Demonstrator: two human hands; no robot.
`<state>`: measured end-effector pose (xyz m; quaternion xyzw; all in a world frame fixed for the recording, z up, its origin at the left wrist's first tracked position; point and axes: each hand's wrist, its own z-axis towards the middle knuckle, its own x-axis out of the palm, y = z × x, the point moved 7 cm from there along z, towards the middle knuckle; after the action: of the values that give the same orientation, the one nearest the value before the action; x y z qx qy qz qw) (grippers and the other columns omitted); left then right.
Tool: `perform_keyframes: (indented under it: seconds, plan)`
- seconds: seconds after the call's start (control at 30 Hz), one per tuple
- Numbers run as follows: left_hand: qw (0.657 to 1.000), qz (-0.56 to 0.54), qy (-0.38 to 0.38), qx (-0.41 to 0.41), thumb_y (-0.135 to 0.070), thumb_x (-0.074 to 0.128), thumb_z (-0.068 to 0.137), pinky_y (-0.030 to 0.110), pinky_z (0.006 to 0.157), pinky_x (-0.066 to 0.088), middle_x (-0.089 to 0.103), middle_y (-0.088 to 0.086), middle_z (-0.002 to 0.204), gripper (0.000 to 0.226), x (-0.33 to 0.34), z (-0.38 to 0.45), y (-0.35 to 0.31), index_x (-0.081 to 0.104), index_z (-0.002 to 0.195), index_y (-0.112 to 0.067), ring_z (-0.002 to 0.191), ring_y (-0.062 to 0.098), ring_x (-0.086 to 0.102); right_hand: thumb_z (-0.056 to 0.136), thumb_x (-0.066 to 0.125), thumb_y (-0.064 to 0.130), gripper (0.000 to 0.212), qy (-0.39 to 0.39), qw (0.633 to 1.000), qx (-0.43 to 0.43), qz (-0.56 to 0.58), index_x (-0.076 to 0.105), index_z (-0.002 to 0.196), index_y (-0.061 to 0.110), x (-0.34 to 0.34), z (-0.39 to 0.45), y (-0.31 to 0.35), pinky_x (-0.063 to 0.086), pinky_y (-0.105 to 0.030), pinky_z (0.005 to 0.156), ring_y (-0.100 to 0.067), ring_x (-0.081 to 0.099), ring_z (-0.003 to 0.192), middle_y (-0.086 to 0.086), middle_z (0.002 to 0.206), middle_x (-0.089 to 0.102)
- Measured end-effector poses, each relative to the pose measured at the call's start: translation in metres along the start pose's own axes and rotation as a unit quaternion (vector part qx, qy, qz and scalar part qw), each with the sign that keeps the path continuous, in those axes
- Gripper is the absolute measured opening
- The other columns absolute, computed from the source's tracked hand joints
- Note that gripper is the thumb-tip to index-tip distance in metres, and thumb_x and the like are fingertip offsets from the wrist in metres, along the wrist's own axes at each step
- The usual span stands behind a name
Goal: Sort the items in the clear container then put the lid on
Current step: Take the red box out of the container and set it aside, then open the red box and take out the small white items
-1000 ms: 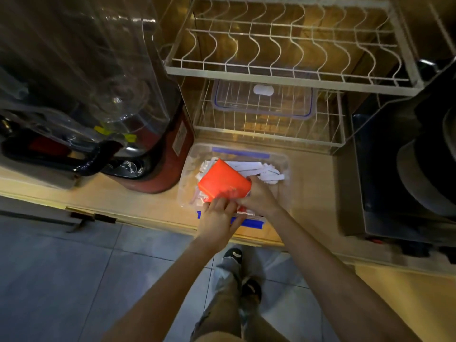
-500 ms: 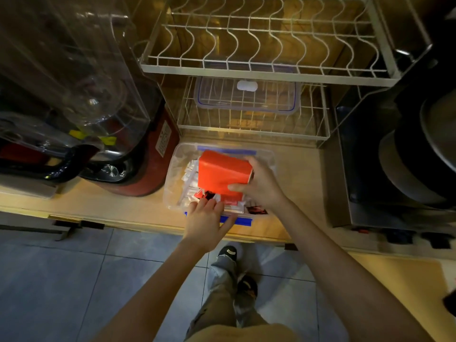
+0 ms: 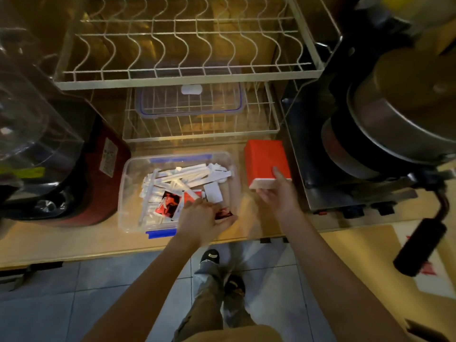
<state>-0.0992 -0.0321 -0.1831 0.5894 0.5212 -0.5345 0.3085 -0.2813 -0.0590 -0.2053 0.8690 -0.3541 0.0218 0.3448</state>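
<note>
A clear container (image 3: 128, 178) with blue clips sits on the wooden counter, holding several white paper-wrapped sticks (image 3: 177, 177) and red-and-black sachets (image 3: 169, 202). My left hand (image 3: 204, 219) reaches into its near right corner, fingers curled around a dark red sachet (image 3: 223, 214). To the right of the container, my right hand (image 3: 280, 193) grips the near end of a red box (image 3: 266, 160), which rests on the counter. The clear lid (image 3: 190, 102) with a blue rim lies on the lower tier of the wire rack behind.
A white wire dish rack (image 3: 187, 72) stands behind the container. A red blender base (image 3: 101, 174) with a clear jug is at left. A dark appliance with stacked metal pots (image 3: 385, 134) stands at right. The counter edge (image 3: 123, 253) runs below, tiled floor beneath.
My right hand has carried the red box out of the container and set it down to the right. My left hand has moved into the container's near right corner onto a sachet.
</note>
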Motion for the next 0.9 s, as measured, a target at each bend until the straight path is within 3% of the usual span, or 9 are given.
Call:
perform_keyframes:
  seconds: [0.13,0.23,0.3,0.4,0.5,0.6,0.67,0.8,0.9]
  plan:
    - [1.000,-0.018,-0.007,0.008,-0.076,0.009,0.074,0.028,0.068,0.040,0.070,0.001,0.101,0.081,0.003,0.003,0.003,0.062,0.111,-0.027,0.092,0.020,0.062,0.083,0.068,0.022,0.051,-0.058,0.996,-0.025,-0.064,0.045,0.127,0.009,-0.018,0.013,-0.009,0.055,-0.031,0.066,-0.025,0.062,0.087,-0.015,0.117,0.056]
    - [1.000,-0.024,0.004,0.011,-0.075,0.009,0.076,0.028,0.067,0.042,0.068,0.001,0.107,0.080,0.008,0.004,0.002,0.056,0.117,-0.026,0.095,0.019,0.062,0.085,0.066,0.021,0.048,-0.047,0.996,-0.017,-0.080,0.047,0.127,0.008,-0.014,0.017,-0.014,0.055,-0.036,0.077,-0.029,0.063,0.093,-0.017,0.120,0.058]
    - [1.000,-0.022,0.003,0.015,-0.073,0.009,0.077,0.029,0.069,0.045,0.068,0.001,0.109,0.078,0.008,0.005,0.002,0.054,0.120,-0.027,0.097,0.019,0.061,0.084,0.066,0.024,0.049,-0.048,0.977,-0.047,-0.200,0.049,0.127,0.009,-0.012,0.016,-0.008,0.051,-0.035,0.084,-0.028,0.061,0.099,-0.016,0.123,0.060]
    - [1.000,-0.020,-0.003,0.021,-0.072,0.012,0.079,0.029,0.070,0.046,0.068,0.000,0.110,0.074,0.006,0.004,0.001,0.052,0.122,-0.027,0.099,0.019,0.062,0.084,0.065,0.027,0.050,-0.073,0.912,-0.128,-0.384,0.051,0.128,0.008,-0.007,0.010,0.008,0.044,-0.033,0.090,-0.029,0.056,0.107,-0.018,0.126,0.058]
    - [0.999,-0.027,-0.004,0.020,-0.071,0.013,0.079,0.028,0.068,0.043,0.069,0.000,0.109,0.073,0.004,0.004,0.000,0.052,0.122,-0.027,0.099,0.019,0.062,0.084,0.063,0.026,0.052,-0.109,0.816,-0.197,-0.532,0.047,0.128,0.004,0.003,-0.001,0.022,0.037,-0.039,0.103,-0.037,0.042,0.122,-0.022,0.130,0.046]
    - [0.999,-0.049,0.014,0.010,-0.072,0.012,0.078,0.027,0.064,0.038,0.069,0.001,0.105,0.073,0.004,0.005,0.001,0.053,0.120,-0.028,0.095,0.019,0.062,0.083,0.061,0.022,0.048,-0.099,0.722,-0.325,-0.603,0.046,0.127,0.007,0.034,-0.026,0.031,0.036,-0.042,0.106,-0.032,0.038,0.124,-0.017,0.132,0.043]
    - [0.995,-0.093,0.046,0.000,-0.071,0.014,0.080,0.027,0.063,0.040,0.070,0.002,0.098,0.070,0.004,0.004,0.002,0.055,0.118,-0.028,0.088,0.019,0.063,0.085,0.059,0.020,0.039,-0.056,0.687,-0.406,-0.601,0.051,0.121,0.008,0.062,-0.043,0.029,0.037,-0.039,0.103,-0.029,0.041,0.120,-0.014,0.127,0.048]
    - [0.965,-0.250,0.070,-0.022,-0.055,0.025,0.091,0.036,0.070,0.050,0.071,0.007,0.085,0.054,-0.008,0.002,0.009,0.065,0.097,-0.021,0.081,0.020,0.064,0.087,0.055,0.009,0.028,0.107,0.708,-0.397,-0.575,0.056,0.114,0.005,0.107,-0.056,-0.002,0.042,-0.031,0.085,-0.024,0.053,0.107,-0.012,0.117,0.055]
    - [0.959,-0.277,0.030,-0.058,-0.033,0.038,0.090,0.037,0.070,0.051,0.072,0.009,0.086,0.037,-0.021,0.003,0.034,0.068,0.083,-0.011,0.079,0.023,0.064,0.087,0.055,0.005,0.027,0.160,0.723,-0.368,-0.562,0.055,0.114,0.002,0.123,-0.054,-0.025,0.046,-0.030,0.087,-0.024,0.056,0.105,-0.014,0.117,0.058]
